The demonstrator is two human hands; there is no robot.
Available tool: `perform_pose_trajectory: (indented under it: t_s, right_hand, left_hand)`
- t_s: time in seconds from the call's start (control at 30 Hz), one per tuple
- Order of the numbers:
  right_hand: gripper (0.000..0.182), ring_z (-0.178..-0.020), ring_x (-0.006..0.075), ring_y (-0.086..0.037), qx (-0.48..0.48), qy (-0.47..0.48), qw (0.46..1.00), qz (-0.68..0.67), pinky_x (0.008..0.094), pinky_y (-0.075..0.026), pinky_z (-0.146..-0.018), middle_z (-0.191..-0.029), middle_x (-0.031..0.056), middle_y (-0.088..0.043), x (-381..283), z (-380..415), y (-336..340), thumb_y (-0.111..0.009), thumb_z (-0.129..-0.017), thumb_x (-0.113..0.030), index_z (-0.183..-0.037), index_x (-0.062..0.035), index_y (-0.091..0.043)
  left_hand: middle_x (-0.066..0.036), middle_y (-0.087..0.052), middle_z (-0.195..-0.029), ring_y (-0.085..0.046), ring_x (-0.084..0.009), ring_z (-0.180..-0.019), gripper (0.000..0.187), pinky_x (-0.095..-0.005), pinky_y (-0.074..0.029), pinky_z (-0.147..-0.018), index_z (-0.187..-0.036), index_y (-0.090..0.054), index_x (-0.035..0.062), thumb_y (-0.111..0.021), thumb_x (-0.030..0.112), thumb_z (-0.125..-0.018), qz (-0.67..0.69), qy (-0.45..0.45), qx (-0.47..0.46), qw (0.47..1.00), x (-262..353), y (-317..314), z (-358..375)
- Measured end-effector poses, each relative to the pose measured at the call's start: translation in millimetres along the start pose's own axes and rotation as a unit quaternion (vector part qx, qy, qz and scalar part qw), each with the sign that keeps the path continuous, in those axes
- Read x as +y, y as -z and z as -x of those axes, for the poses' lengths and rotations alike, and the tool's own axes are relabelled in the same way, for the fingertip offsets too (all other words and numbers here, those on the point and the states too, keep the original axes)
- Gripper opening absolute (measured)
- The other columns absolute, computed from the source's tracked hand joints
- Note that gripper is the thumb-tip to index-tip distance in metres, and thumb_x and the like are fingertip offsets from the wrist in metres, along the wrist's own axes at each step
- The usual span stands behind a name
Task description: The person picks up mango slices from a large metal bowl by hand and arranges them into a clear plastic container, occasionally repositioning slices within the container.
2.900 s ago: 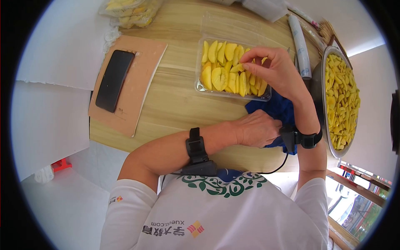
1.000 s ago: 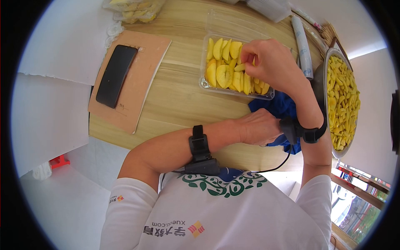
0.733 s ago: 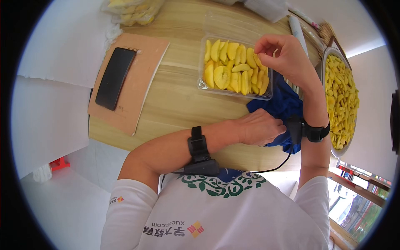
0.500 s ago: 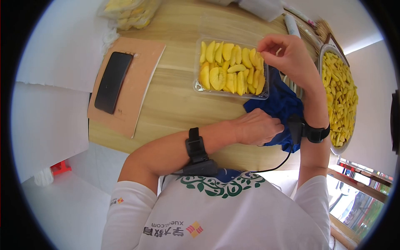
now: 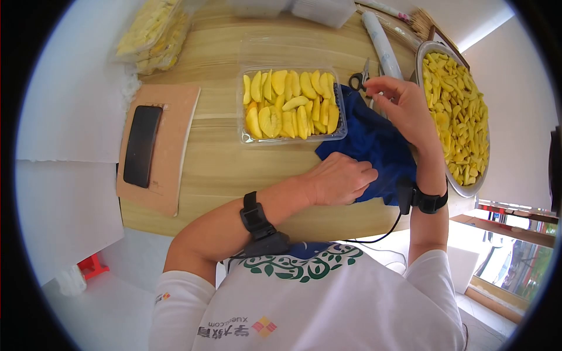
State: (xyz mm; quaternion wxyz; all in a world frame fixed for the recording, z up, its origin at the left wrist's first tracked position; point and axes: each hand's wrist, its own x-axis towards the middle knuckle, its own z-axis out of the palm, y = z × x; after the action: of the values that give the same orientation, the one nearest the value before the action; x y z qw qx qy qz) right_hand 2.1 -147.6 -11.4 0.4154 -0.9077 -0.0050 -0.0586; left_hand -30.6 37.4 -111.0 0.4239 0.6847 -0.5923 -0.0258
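A clear plastic box (image 5: 241, 130) holds rows of yellow fruit slices (image 5: 293, 108), its transparent lid folded back behind it. My right hand (image 5: 404, 108) hovers to the right of the box, above a dark blue cloth (image 5: 380, 155). A gap shows between its thumb and curled fingers, and I see nothing in it. My left hand (image 5: 342, 177) is closed, fingers bent under, near the cloth's front edge. Whatever lies inside those fingers is hidden. To the right stands a big metal basin (image 5: 465, 192) heaped with more yellow slices.
Black-handled scissors (image 5: 358, 81) lie behind the cloth, beside a wrapped roll (image 5: 383, 50). At left, a phone (image 5: 142, 146) rests on brown cardboard (image 5: 170, 181). Filled clear boxes (image 5: 155, 41) are stacked at the back left. More plastic containers (image 5: 325, 11) stand at the back.
My right hand has moved from the box's right edge to the right, over the cloth, and its pinch has opened. My left hand stays closed near the cloth. The whole view has shifted.
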Motion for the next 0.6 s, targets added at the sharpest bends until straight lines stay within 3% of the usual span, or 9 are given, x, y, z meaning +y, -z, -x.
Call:
perform_pose_trajectory:
  t_s: [0.07,0.1,0.2,0.6]
  right_hand:
    - [0.026,-0.071,0.0167,-0.061,-0.050,-0.020,0.996,0.074,0.0316,-0.052,-0.069,-0.091,0.0082,-0.072,-2,10,-5,-0.067,-0.085,-0.003,-0.111,-0.0014,-0.071]
    - [0.026,-0.071,0.0167,-0.061,-0.049,-0.020,0.996,0.070,0.0316,-0.052,-0.069,-0.091,0.0082,-0.072,1,14,-10,-0.067,-0.085,-0.003,-0.111,-0.0014,-0.071]
    - [0.031,-0.070,0.0272,-0.060,-0.066,-0.001,0.991,0.115,0.0374,-0.050,-0.069,-0.089,0.0139,-0.067,15,24,-27,-0.069,-0.080,0.001,-0.111,-0.0031,-0.071]
    - [0.014,-0.079,0.0332,-0.064,-0.025,0.001,0.987,0.156,0.0402,-0.050,-0.071,-0.085,0.0152,-0.064,18,25,-33,-0.072,-0.081,-0.002,-0.093,-0.0006,-0.065]
  left_hand:
    - [-0.009,-0.058,-0.079,-0.063,-0.0306,-0.067,0.011,-0.0415,-0.052,-0.059,-0.086,-0.059,0.0061,-0.067,0.012,-0.080,-0.002,-0.003,0.001,1.000,0,2,1]
    - [-0.009,-0.057,-0.079,-0.063,-0.0307,-0.067,0.012,-0.0415,-0.052,-0.059,-0.086,-0.059,0.0062,-0.068,0.011,-0.080,-0.001,-0.005,0.003,1.000,0,3,0]
    - [-0.009,-0.057,-0.079,-0.063,-0.0308,-0.067,0.013,-0.0416,-0.052,-0.059,-0.086,-0.058,0.0063,-0.069,0.012,-0.080,0.001,-0.006,0.002,1.000,0,3,1]
    - [-0.008,-0.058,-0.078,-0.063,-0.0305,-0.067,0.015,-0.0409,-0.052,-0.058,-0.086,-0.058,0.0075,-0.070,0.014,-0.081,-0.007,0.002,0.001,1.000,0,2,0]
